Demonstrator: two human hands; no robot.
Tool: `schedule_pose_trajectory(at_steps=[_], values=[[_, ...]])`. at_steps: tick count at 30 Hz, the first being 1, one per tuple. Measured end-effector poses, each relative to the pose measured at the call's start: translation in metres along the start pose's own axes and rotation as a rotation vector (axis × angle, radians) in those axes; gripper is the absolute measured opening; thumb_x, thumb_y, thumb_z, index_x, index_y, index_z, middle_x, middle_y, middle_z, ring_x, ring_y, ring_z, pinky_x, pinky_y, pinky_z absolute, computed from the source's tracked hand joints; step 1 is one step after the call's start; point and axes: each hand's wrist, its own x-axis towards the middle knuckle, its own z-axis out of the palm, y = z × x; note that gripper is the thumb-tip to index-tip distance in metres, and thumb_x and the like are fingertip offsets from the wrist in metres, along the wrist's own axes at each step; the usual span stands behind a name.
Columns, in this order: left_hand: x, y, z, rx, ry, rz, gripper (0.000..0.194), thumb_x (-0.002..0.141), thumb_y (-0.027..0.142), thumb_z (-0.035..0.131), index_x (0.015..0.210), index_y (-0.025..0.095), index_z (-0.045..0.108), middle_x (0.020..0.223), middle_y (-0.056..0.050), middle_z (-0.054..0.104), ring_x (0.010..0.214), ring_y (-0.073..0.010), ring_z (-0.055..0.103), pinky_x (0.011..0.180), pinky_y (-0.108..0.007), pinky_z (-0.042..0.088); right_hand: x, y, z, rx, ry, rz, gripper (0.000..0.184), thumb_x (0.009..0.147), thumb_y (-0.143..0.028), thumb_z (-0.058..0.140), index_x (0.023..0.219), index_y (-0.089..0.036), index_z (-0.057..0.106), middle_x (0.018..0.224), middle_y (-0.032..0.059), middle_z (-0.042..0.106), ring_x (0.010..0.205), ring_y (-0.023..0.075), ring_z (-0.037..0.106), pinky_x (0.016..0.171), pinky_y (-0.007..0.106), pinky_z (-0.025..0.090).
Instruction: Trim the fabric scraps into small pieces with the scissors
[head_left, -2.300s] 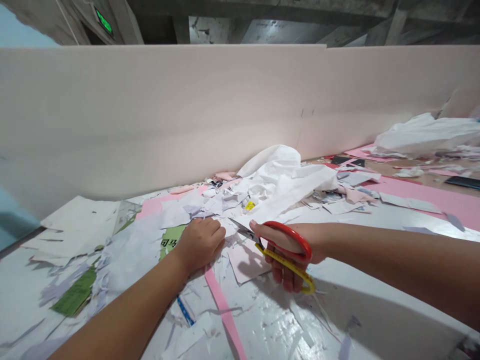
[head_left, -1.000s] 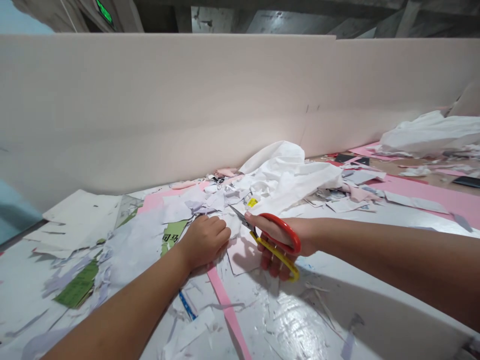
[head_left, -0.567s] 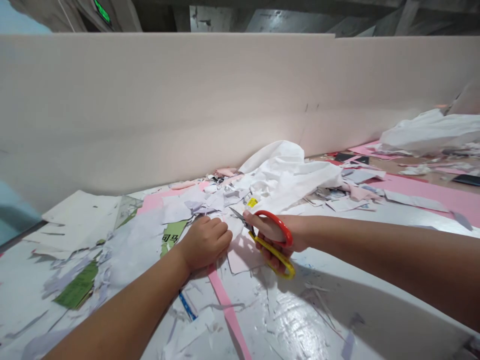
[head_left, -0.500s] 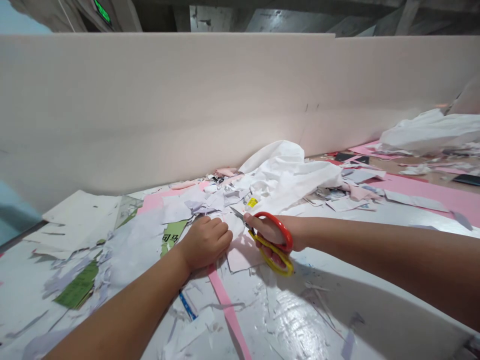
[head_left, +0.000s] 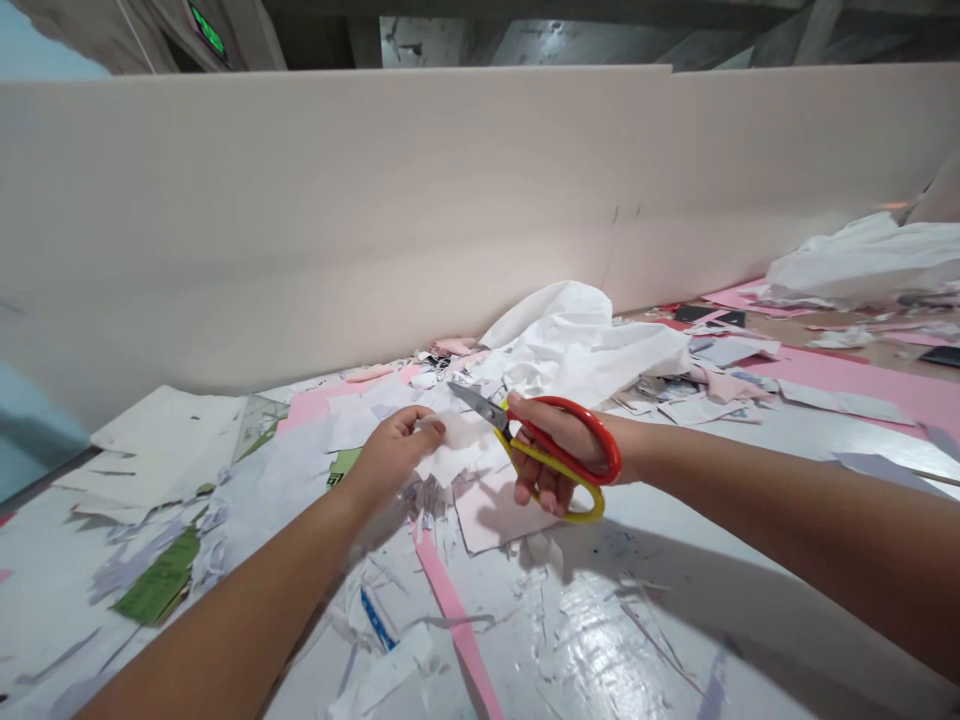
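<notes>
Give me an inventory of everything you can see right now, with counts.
scissors: one pair, red and yellow handles, steel blades, in the right hand
white paper scrap: one, white, beside the blades
pink sheet: one, pale pink, below the scissors
pink strip: one, pink, front centre
green printed paper: one, green, front left
crumpled white heaps: two, white, behind the hands and far right
paper scraps: too many to count, mostly white, scattered
black flat object: one, black, far right edge
partition board: one, pale pinkish, across the back
lit sign: one, green, top left
left hand: one, touching the white paper scrap
right hand: one, gripping the scissors
</notes>
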Motion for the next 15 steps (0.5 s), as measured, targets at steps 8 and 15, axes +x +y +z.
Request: schedule_pose_trajectory(at_steps=[8, 15], values=[[0.000, 0.009, -0.003, -0.427, -0.124, -0.294, 0.028, 0.066, 0.039, 0.065, 0.082, 0.018, 0.055, 0.062, 0.002, 0.058, 0.050, -0.0099, 0.054, 0.046, -0.021, 0.041, -0.012, 0.017, -0.025, 0.023, 0.150, -0.234, 0.060, 0.067, -0.073, 0.045, 0.078, -0.015, 0.053, 0.099, 0.0168, 0.062, 0.088, 0.0251, 0.063, 0.079, 0.035, 0.050], [-0.009, 0.025, 0.009, -0.547, -0.211, -0.297, 0.029, 0.065, 0.035, 0.069, 0.085, 0.019, 0.056, 0.068, 0.002, 0.062, 0.060, -0.0114, 0.059, 0.059, -0.024, 0.047, 0.002, 0.031, -0.011, 0.254, 0.240, -0.381, 0.042, 0.057, -0.045, 0.074, 0.076, -0.019, 0.048, 0.069, -0.0003, 0.057, 0.067, 0.0174, 0.062, 0.066, 0.032, 0.051]])
